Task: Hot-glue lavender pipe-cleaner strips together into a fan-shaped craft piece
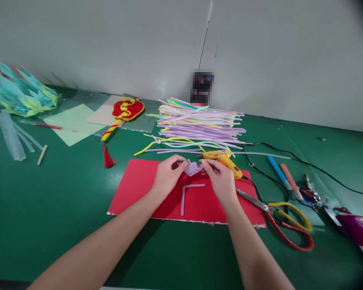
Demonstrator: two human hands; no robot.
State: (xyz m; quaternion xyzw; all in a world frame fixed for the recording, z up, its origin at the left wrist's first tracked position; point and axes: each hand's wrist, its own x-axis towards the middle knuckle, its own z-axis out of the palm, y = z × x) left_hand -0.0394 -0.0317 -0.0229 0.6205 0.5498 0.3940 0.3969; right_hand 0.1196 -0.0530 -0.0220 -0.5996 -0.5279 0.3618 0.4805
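Note:
Between my two hands is a small lilac piece of bent pipe cleaners (192,168), held above a red board (139,181). My left hand (169,173) pinches its left end with thumb and forefinger. At its right end, my right hand (219,177) pinches it in the same way. One lilac pipe cleaner (183,199), bent into a right angle, lies on the board below the hands. A yellow hot glue gun (230,161) rests just behind my right hand, partly over the board's back edge. Scissors (269,209) with red and yellow handles lie at the board's right corner.
A pile of pastel pipe cleaners (199,125) lies behind the board. To the left are a red-and-yellow tasselled ornament (128,109), green paper (75,123) and translucent glue sticks (10,135). Markers (278,171), a black cord (308,167) and a purple tool (357,227) occupy the right.

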